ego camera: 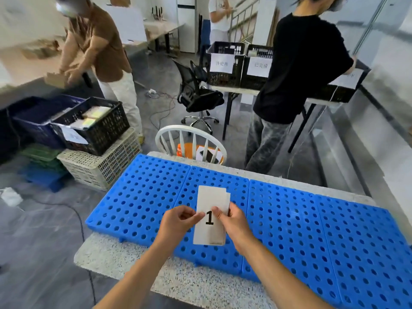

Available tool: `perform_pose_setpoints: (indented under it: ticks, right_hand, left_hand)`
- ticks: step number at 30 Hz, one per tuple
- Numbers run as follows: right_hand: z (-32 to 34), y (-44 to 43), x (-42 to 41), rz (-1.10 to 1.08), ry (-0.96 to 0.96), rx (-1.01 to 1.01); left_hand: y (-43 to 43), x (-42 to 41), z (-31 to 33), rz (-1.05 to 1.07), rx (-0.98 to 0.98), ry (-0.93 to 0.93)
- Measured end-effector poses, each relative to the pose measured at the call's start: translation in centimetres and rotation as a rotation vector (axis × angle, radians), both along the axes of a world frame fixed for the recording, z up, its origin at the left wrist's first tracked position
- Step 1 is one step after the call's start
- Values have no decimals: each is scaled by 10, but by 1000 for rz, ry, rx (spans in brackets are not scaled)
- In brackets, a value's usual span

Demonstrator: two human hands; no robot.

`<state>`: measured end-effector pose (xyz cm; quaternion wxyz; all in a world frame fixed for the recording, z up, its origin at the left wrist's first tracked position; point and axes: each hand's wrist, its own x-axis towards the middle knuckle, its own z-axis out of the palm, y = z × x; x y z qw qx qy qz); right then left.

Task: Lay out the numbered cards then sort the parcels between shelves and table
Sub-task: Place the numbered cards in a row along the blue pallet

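Because the numbered cards (211, 204) look thin, light and bendy, they are best pinched at the side edges. That is how both hands take them at the centre of the frame, just above the blue perforated panels (289, 219): the left hand (178, 221) nips the left edge of the top card, marked 1, and the right hand (234, 221) grips the stack's right edge. At mid left, a black crate (104, 132) holds pale flat packets (95, 112). The labelled black crates (225, 63) at upper centre sit further off — contents unclear.
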<state>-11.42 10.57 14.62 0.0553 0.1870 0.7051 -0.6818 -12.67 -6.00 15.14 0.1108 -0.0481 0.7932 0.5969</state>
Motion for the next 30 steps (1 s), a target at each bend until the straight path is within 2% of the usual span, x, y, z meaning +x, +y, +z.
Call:
perform_pose_setpoints:
  ticks: [7, 11, 19, 22, 30]
  right_hand:
    - [-7, -22, -33, 57, -97, -74]
    - [-18, -42, -51, 81, -112, -56]
    - [-25, -109, -92, 10, -128, 48]
    - [-30, -131, -107, -46, -132, 63]
    - [-48, -166, -122, -125, -197, 130]
  left_hand:
    - [-19, -24, -10, 134, 12, -19]
    - [-45, -46, -19, 98, 38, -50]
    - [-117, -105, -27, -96, -57, -26]
    - [-140, -121, -31, -112, -40, -5]
    - [-206, -146, -65, -39, -11, -134]
